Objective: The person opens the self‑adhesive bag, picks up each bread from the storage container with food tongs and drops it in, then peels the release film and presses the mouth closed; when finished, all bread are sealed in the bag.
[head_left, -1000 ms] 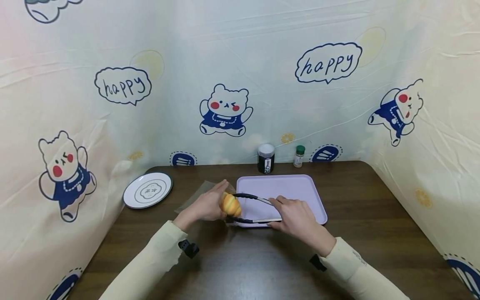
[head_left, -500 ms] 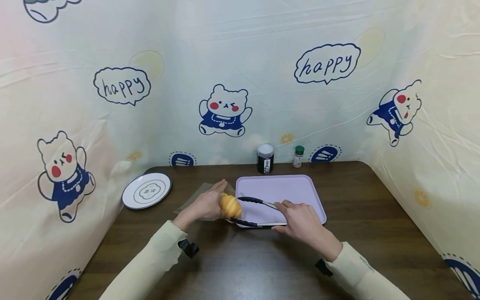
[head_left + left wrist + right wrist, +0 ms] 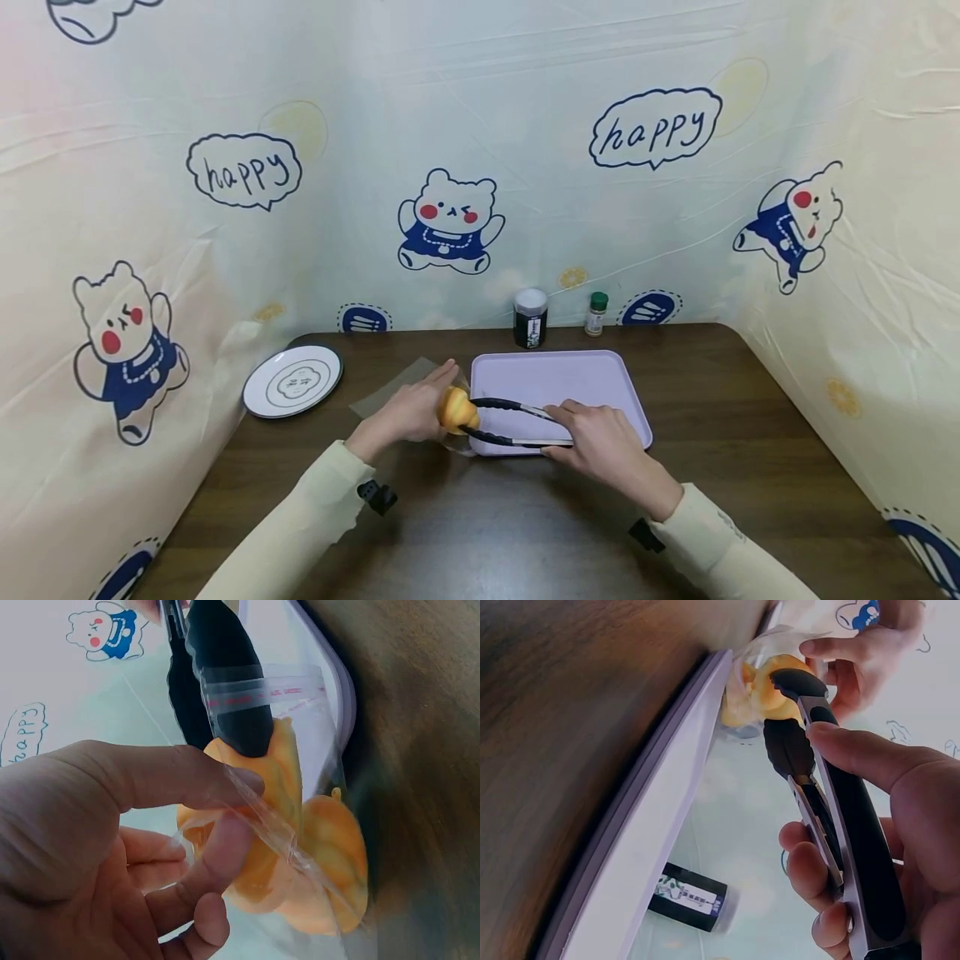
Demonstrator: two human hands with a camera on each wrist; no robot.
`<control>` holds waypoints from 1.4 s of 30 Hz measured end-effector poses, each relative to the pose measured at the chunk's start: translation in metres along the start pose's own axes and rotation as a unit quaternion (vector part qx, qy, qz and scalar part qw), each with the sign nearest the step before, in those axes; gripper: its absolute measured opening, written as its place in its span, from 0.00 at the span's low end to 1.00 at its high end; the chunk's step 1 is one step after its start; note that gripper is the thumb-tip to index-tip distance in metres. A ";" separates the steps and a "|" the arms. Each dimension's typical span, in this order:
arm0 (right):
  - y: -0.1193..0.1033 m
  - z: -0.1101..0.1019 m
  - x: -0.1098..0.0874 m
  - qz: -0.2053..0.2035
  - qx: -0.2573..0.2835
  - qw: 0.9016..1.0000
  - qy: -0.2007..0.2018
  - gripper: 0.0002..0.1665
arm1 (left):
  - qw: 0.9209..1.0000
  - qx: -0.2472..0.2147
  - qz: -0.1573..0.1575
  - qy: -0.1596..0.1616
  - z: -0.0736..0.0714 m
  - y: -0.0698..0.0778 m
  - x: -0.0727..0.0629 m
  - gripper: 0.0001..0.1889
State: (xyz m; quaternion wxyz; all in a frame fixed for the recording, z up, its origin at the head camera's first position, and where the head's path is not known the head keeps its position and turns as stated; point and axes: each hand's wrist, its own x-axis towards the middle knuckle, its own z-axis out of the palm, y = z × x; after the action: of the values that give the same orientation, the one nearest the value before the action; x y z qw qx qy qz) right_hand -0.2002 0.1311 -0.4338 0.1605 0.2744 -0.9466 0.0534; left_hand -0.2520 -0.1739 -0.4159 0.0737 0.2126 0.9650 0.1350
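My left hand [image 3: 411,413] pinches the edge of a clear plastic bag [image 3: 296,859] between thumb and finger, at the tray's left side. Two yellow-orange bread rolls show there in the left wrist view: an upper roll [image 3: 274,776] by the bag's mouth and a lower roll [image 3: 326,859] inside it. My right hand [image 3: 604,440] grips black-and-steel tongs [image 3: 536,442], thumb along one arm. The black tong tips touch the upper roll from either side, partly under the bag's flap in the left wrist view.
A lilac tray [image 3: 558,371] lies beneath the tongs. Behind it stand a dark jar [image 3: 530,321] with a pale lid and a small green-capped bottle [image 3: 596,314]. A white plate [image 3: 262,387] sits far left. A translucent sheet [image 3: 393,387] lies behind the left hand.
The tongs drew back right and spread wider, then came in again on the upper roll. That roll has turned and shifted slightly left. The left hand has barely moved.
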 end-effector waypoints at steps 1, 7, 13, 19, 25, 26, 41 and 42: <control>0.000 0.000 0.000 -0.002 -0.002 1.000 0.005 0.34 | 1.000 0.006 0.002 0.000 0.000 0.000 0.000 0.55; -0.005 0.001 0.002 0.012 -0.014 1.000 0.018 0.33 | 1.000 0.009 0.010 0.000 0.000 0.002 0.000 0.55; -0.008 0.000 0.004 0.027 -0.014 0.999 0.018 0.32 | 1.000 0.006 0.011 0.007 0.002 0.002 -0.001 0.55; -0.010 -0.001 0.005 0.000 -0.036 0.999 0.019 0.32 | 1.000 0.010 0.003 0.010 0.002 0.003 0.001 0.54; -0.013 -0.003 0.009 -0.010 -0.044 0.999 0.013 0.32 | 1.000 0.017 -0.004 0.005 0.004 0.004 0.003 0.54; -0.014 -0.003 0.009 -0.007 -0.044 0.999 0.010 0.32 | 1.000 0.020 -0.004 0.003 0.005 0.005 0.003 0.54; -0.022 -0.004 0.014 0.007 -0.050 0.999 -0.005 0.31 | 1.000 0.027 -0.002 -0.001 0.008 0.006 0.004 0.54; -0.023 -0.004 0.014 0.002 -0.052 0.999 -0.002 0.31 | 1.000 0.026 -0.003 0.002 0.008 0.005 0.004 0.54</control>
State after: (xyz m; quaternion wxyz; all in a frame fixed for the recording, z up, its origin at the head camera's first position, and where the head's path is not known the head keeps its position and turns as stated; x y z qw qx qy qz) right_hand -0.1980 0.1057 -0.4249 0.1730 0.2636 -0.9490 0.0038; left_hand -0.2523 -0.1657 -0.4225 0.0665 0.2108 0.9690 0.1104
